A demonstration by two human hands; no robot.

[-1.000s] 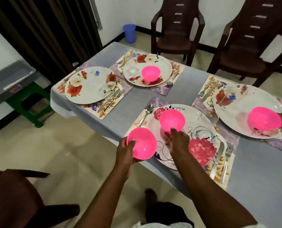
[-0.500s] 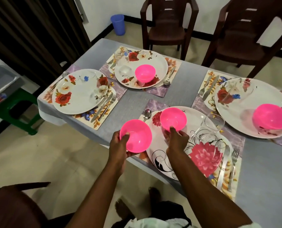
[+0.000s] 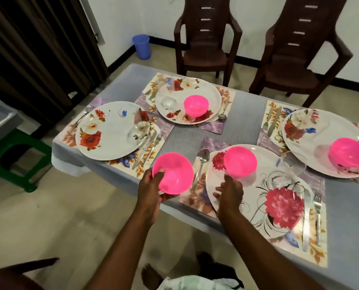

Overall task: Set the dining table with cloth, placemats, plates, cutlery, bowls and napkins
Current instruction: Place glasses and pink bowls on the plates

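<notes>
Stool [image 3: 17,158] far left on the floor beside the table [image 3: 243,114]; bowlless plate [image 3: 109,130] at the table's left end. Left hand [image 3: 151,189] gripping a pink bowl [image 3: 173,173], thumb over the near rim, fingers under it, held off the table edge between that plate and the spoon [image 3: 201,164]. Right hand [image 3: 229,192] over the near plate [image 3: 258,189], fingers relaxed, holding nothing, fingertips just at the second bowl [image 3: 240,162] standing on it; farther right, another bowl [image 3: 350,152] on its own plate

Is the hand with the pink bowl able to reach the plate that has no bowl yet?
Probably yes. The left hand holds the bowl just beside that plate, and nothing stands between them, only the knife and fork along its edge.
</notes>
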